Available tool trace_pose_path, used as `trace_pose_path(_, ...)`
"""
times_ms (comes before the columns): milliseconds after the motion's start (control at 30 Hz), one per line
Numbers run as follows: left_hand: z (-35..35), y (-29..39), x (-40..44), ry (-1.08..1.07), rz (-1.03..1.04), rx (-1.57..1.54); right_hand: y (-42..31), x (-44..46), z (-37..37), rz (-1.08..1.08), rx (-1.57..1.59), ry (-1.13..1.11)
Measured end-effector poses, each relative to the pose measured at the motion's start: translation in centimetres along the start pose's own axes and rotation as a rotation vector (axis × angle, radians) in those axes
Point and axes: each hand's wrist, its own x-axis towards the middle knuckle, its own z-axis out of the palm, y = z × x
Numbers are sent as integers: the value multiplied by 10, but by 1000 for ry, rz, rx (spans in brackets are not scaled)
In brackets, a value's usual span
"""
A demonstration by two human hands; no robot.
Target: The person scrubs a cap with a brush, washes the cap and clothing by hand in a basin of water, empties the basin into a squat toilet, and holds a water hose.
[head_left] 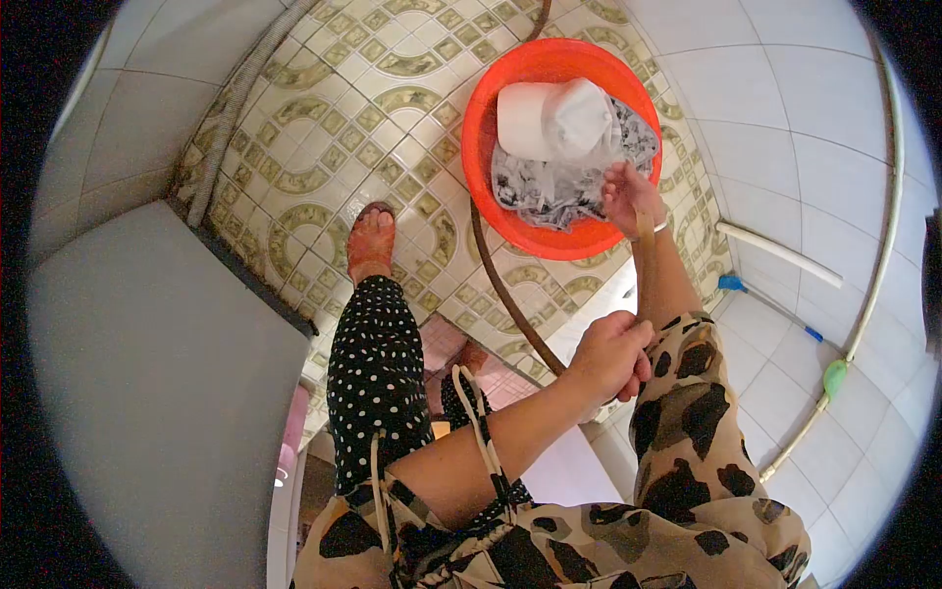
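My right hand (633, 199) is at the right rim of a red basin (479, 196), its fingers curled round the end of a brown hose (646, 260). The hose runs back over my wrist to my left hand (610, 358), which is closed round it lower down. Inside the basin, a white cap (525, 120) sits on wet black-and-white patterned cloth (535, 191). A blurred, clear streak of water shows between my right fingers and the cap.
More hose (500, 285) curves across the tiled floor (412, 118) below the basin. A grey panel (167, 393) fills the left side. Along the right wall are a white pipe (780, 253), a blue brush (731, 283) and a thin hose with a green part (835, 378).
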Motion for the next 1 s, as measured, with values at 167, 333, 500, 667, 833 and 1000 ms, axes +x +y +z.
trace_pose_path(167, 0, -2, 0, -50, -92, -34, -6, -12, -11, -13, 90, -39)
trace_pose_path(333, -1, -5, 3, -96, -118, -39, 1, -14, -21, -115, 36, 62)
trace_pose_path(500, -2, -9, 6, -68, -199, -135, 17, -19, -30, -94, 18, 72)
trace_pose_path(667, -5, -7, 9, 60, -229, -109, 40, -16, -46, 55, 17, 84)
trace_pose_path(833, -5, -13, 10, 127, -180, -151, 56, -7, -42, 113, -36, 52)
trace_pose_path(1000, -2, -9, 8, 177, -117, -182, 56, -7, -14, 213, -97, 8)
